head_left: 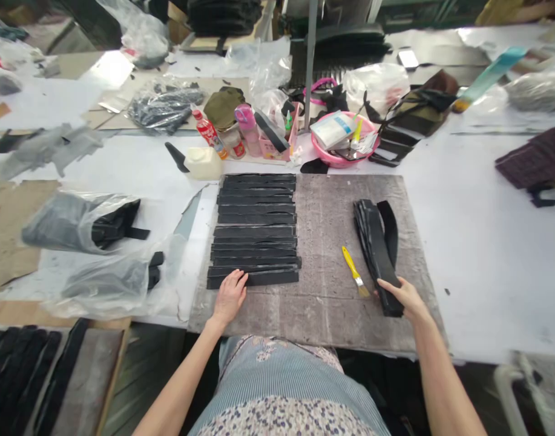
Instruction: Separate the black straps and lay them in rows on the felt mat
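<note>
Several black strips (256, 232) lie side by side in a column on the left half of a grey-brown board (322, 260). My left hand (230, 297) rests at the lower left of the column, its fingertips on the nearest strip. Whether those fingers pinch it, I cannot tell. On the board's right side, my right hand (405, 298) grips the near end of a bundle of black strips (376, 254), thumb on top. One strip at the bundle's far end curls to the right. A yellow-handled paintbrush (352, 266) lies just left of the bundle, bristles toward me.
Behind the board stand a white plastic container (205, 163), a red-labelled bottle (209, 133) and a pink basin (334, 158) with packets. Plastic bags (63, 227) of black pieces lie at left. A grey pole (310, 66) rises behind. More black strips (18, 369) lie at lower left.
</note>
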A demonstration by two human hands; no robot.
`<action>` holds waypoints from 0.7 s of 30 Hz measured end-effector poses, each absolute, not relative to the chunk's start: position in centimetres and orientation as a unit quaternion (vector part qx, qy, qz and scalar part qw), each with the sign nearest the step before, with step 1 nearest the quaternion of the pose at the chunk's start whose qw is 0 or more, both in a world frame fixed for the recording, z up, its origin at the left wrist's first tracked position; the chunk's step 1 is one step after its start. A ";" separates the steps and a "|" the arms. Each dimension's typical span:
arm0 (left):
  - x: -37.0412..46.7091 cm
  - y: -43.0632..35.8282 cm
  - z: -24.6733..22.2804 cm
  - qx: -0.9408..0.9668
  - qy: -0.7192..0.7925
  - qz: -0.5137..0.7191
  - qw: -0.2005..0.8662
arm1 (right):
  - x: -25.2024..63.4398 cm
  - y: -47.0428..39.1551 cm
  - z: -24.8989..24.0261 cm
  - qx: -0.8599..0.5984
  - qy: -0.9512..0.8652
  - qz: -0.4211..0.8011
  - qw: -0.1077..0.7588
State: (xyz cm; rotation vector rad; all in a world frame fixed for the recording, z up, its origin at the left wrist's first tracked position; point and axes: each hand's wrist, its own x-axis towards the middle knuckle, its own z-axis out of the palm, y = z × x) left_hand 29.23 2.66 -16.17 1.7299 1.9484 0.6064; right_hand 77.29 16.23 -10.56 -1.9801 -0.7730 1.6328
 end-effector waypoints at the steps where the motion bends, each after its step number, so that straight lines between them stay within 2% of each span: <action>1: 29.0 2.7 -16.2 0.637 0.708 0.210 0.221 | 77.8 15.9 -11.4 -0.720 -0.289 0.590 0.223; 3: 28.7 2.8 -16.2 0.661 0.705 0.176 0.189 | 78.8 15.5 -12.8 -0.740 -0.343 0.546 0.194; 7: 28.3 2.5 -16.5 0.715 0.679 0.109 0.123 | 79.5 14.3 -14.1 -0.812 -0.496 0.295 0.088; 9: 28.0 2.1 -16.9 0.732 0.666 0.103 0.105 | 79.1 13.2 -14.1 -0.815 -0.530 0.224 0.066; 12: 27.5 1.7 -18.1 0.739 0.655 0.124 0.095 | 78.0 11.4 -13.9 -0.799 -0.578 0.132 0.100; 16: 27.3 1.6 -19.3 0.710 0.683 0.145 0.093 | 77.0 10.2 -13.7 -0.792 -0.580 0.073 0.175; 18: 27.3 1.6 -19.4 0.696 0.696 0.150 0.097 | 76.9 10.0 -13.4 -0.799 -0.559 0.080 0.207; 21: 27.3 1.7 -19.1 0.694 0.690 0.171 0.115 | 76.6 9.9 -12.8 -0.785 -0.520 0.184 0.282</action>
